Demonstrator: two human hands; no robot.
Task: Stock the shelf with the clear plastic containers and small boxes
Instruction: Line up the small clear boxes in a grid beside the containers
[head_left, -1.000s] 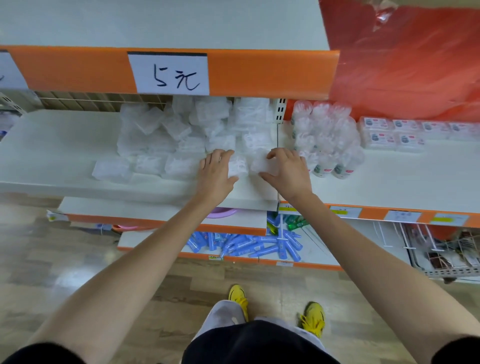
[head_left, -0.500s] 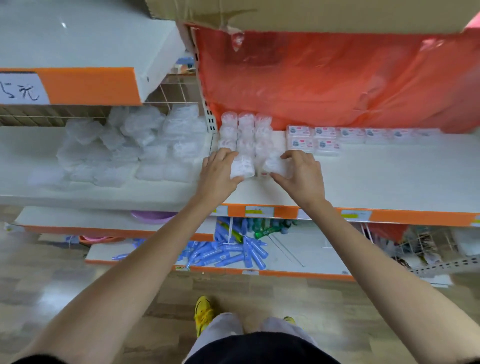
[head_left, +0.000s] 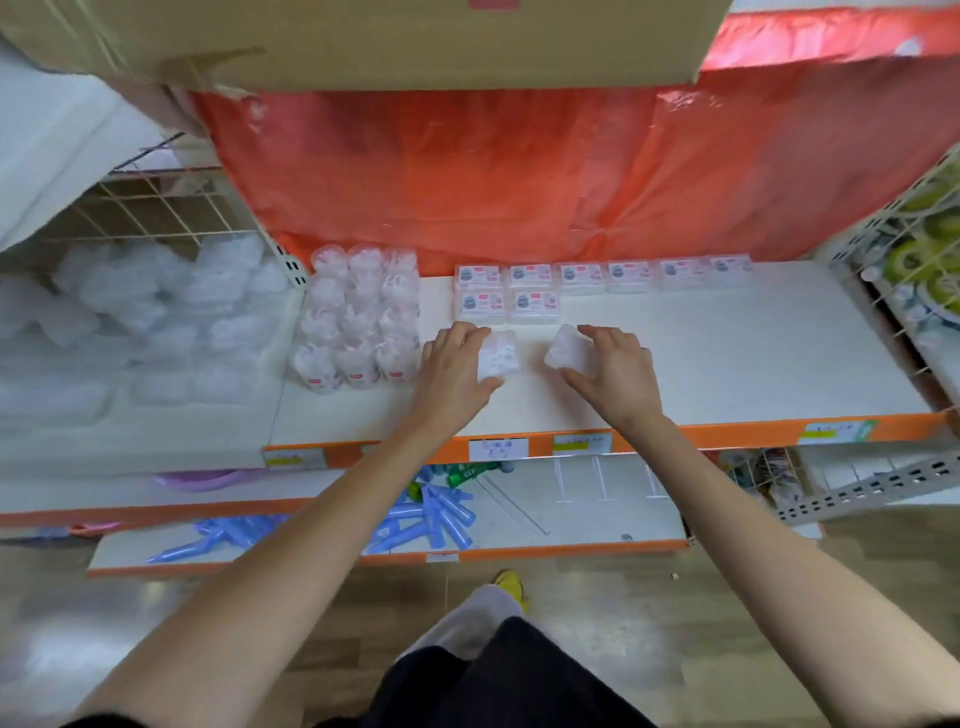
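My left hand (head_left: 453, 370) grips a small clear plastic container (head_left: 497, 354) just above the white shelf (head_left: 727, 364). A second clear container (head_left: 569, 351) is held by my right hand (head_left: 615, 370), a little to the right of the first. Behind them stand small labelled boxes (head_left: 506, 296) in two rows along the back. To the left of my left hand is a block of clear round cups (head_left: 358, 317) with red labels. A loose heap of clear containers (head_left: 171, 322) fills the neighbouring shelf section on the left.
A red plastic sheet (head_left: 519, 171) hangs behind the shelf under a cardboard box (head_left: 363, 36). Wire racks flank it on the left (head_left: 156, 208) and right (head_left: 909, 249). Blue tubes (head_left: 415, 514) lie on the lower shelf. White shelf surface stretches right of my right hand.
Both hands carried their containers rightwards from the heap on the left section to the right section, in front of the labelled boxes. The view swung right with them.
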